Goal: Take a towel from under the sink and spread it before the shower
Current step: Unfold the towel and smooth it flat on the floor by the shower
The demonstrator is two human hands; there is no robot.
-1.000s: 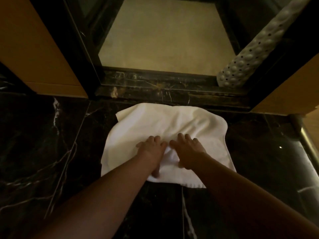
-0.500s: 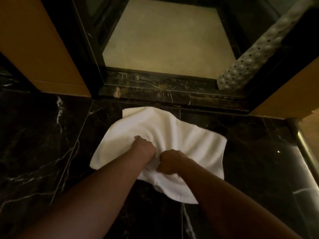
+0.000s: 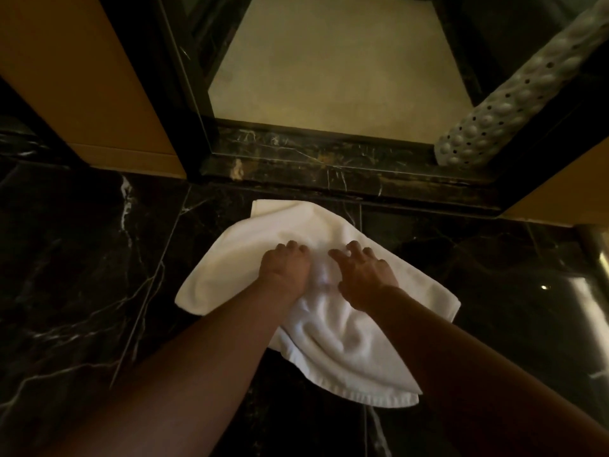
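Head view: a white towel (image 3: 316, 324) lies rumpled and skewed at frame centre on the black marble floor (image 3: 82, 275) just below the shower threshold (image 3: 329, 166), the left hand (image 3: 285, 270) and right hand (image 3: 365, 275) side by side, fingers bent, pressing down on it

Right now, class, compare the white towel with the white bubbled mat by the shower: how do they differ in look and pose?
The white towel lies low and rumpled on the dark marble floor; the bubbled mat is rolled and leans at the shower's right edge.
The towel's surface is soft and plain; the mat shows raised bumps and small holes.
The left hand and right hand rest on the towel; nothing touches the mat.
Both are white.
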